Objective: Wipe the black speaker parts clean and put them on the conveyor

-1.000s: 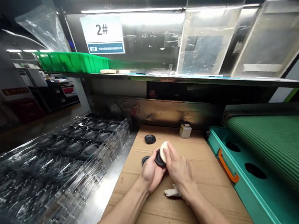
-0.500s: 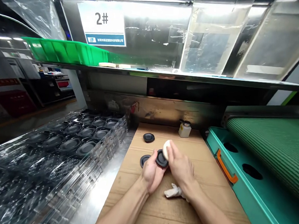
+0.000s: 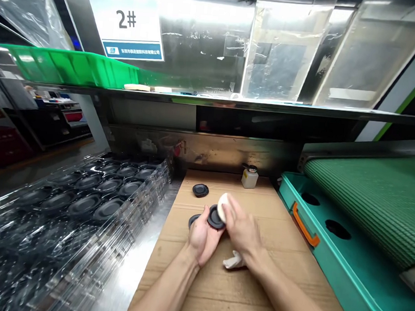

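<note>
My left hand (image 3: 202, 235) is closed round a round black disc part (image 3: 214, 218), held tilted above the cardboard sheet (image 3: 255, 284). My right hand (image 3: 242, 230) grips a white pad of cloth (image 3: 222, 206) and presses it against the disc's face; the cloth's loose tail (image 3: 233, 261) hangs under my wrist. Two more black discs lie on the cardboard: one (image 3: 200, 190) further back, the other (image 3: 193, 219) partly hidden behind my left hand.
Clear plastic trays (image 3: 92, 204) filled with black discs are stacked on the left. A small white bottle (image 3: 249, 177) stands at the cardboard's back edge. On the right are a teal bin (image 3: 332, 261) with an orange handle and a green ribbed belt (image 3: 376, 202). A green tray (image 3: 67, 67) sits on the shelf above.
The view has shifted, so everything sits a little lower and to the left. My hands stay together, the white cloth still on the disc.
</note>
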`<state>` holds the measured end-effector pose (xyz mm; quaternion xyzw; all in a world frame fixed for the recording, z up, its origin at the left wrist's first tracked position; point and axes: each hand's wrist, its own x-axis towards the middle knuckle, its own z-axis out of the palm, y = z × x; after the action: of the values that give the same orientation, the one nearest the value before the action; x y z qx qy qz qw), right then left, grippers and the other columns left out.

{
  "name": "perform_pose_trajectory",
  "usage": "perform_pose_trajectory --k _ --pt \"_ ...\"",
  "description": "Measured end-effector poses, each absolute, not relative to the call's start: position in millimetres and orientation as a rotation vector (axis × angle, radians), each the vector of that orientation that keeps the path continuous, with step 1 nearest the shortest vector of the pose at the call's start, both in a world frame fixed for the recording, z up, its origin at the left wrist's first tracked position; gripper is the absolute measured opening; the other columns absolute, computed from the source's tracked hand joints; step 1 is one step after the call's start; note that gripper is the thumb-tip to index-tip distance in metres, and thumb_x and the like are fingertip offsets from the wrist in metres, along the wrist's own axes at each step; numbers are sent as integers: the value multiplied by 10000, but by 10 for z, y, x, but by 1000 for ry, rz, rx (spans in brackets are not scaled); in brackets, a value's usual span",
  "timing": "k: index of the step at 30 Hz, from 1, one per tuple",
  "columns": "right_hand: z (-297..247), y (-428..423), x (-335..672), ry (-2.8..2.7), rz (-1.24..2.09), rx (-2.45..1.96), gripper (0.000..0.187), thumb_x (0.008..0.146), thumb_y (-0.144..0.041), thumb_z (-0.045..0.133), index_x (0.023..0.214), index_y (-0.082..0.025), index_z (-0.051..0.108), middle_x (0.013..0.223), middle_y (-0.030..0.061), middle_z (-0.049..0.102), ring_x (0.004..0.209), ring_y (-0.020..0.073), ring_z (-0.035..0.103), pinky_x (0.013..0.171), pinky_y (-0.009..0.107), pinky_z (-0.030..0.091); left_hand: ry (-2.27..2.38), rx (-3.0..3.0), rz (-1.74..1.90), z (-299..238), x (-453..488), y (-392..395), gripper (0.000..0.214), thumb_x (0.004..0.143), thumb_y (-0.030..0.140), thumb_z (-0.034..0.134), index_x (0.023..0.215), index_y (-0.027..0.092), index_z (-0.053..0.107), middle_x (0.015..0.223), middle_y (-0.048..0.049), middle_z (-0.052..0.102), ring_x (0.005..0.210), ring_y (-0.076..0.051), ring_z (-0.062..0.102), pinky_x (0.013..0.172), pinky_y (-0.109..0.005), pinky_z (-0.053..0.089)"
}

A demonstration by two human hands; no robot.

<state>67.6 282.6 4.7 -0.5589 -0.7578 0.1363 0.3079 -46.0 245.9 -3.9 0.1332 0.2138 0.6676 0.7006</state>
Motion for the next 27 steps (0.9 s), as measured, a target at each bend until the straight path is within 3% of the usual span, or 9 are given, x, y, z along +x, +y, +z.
perform_pose_trajectory --k 2,6,10,18,23,27 --pt "78 2974 790 -1797 447 -1419 519 899 -539 415 1309 -240 529 894 83 709 783 218 659 707 307 492 460 271 1480 -28 -475 2452 329 921 346 461 1110 117 603 1307 -156 562 1215 -264 528 1003 -412 458" --pt "116 3045 926 -1618 819 -1142 569 861 -573 469 1229 -149 558 718 50 667 552 152 575 515 248 452 442 222 1475 -5 -516 2464 330 918 356 469 1090 101 590 1314 -177 550 1202 -267 539 975 -386 477" --pt "92 2879 868 -1668 1161 -950 484 822 -526 545 1085 -127 619 793 68 673 614 144 587 521 226 452 505 215 1556 -12 -532 2491 312 932 342 439 1078 116 597 1283 -156 578 1190 -242 548 985 -376 472" --pt "95 2774 759 -1773 1217 -927 353 821 -445 551 992 -150 643 878 44 668 711 140 603 605 232 480 567 368 1532 -21 -427 2442 333 908 389 489 1102 144 606 1206 -136 625 1143 -257 576 1021 -417 435" --pt "163 2835 903 -1998 1325 -933 289 799 -392 587 901 -138 680 808 40 679 683 139 594 603 234 467 649 369 1530 -23 -468 2437 346 897 381 510 1099 114 596 1190 -164 631 1128 -276 582 1003 -439 445" --pt "176 2904 959 -1956 1130 -996 310 813 -377 556 954 -136 690 879 66 700 747 164 623 658 247 482 617 352 1540 -48 -427 2457 309 904 359 507 1073 119 602 1167 -153 641 1139 -260 577 994 -419 456"
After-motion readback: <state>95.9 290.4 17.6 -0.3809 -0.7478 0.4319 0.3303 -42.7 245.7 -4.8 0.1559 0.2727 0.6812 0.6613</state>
